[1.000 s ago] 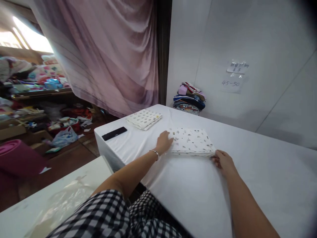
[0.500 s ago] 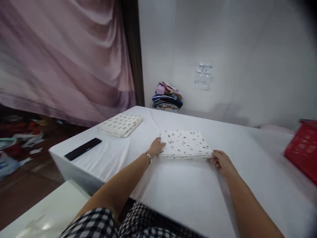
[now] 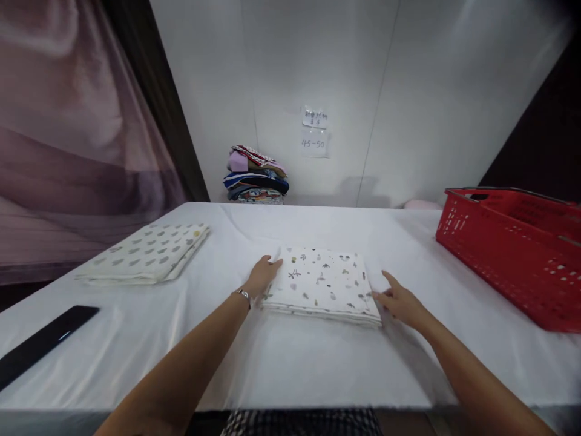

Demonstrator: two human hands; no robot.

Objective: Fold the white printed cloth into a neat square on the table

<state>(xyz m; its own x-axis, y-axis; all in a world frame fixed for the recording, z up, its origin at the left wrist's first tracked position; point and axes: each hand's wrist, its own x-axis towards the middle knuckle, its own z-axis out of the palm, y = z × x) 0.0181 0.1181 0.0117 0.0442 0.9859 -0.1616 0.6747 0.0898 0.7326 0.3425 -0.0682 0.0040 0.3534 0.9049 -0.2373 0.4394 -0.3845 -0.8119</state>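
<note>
Since the earlier frames the view has been swung to the right, so that the red basket (image 3: 515, 254) is now seen in full and the pink curtain (image 3: 68, 139) is pushed to the left edge; the two hands have been kept at the sides of the same folded cloth.

The left hand (image 3: 263, 280) is laid flat against the left edge of the folded patterned cloth (image 3: 323, 284), fingers extended and resting on its upper left corner; nothing is gripped. A bracelet (image 3: 245, 295) is worn at that wrist. The right hand (image 3: 399, 301) is held open at the cloth's right edge, fingers spread and touching or just beside the lower right corner; no grasp is seen there either. The cloth lies squared and flat near the middle of the white table (image 3: 290, 363), in front of the person.

The step in hand is judged to be the squaring or pressing of a fold already made. For the next move, a firm hold on both sides would be called for if the bundle is to be lifted without its layers slipping.

Further out, a second folded cloth (image 3: 147, 260) with grey spots lies well apart at the left, a dark flat object (image 3: 40, 342) rests near the left front edge, and a stack of coloured fabrics (image 3: 255, 175) stands at the wall beneath a paper note (image 3: 314, 132).
</note>
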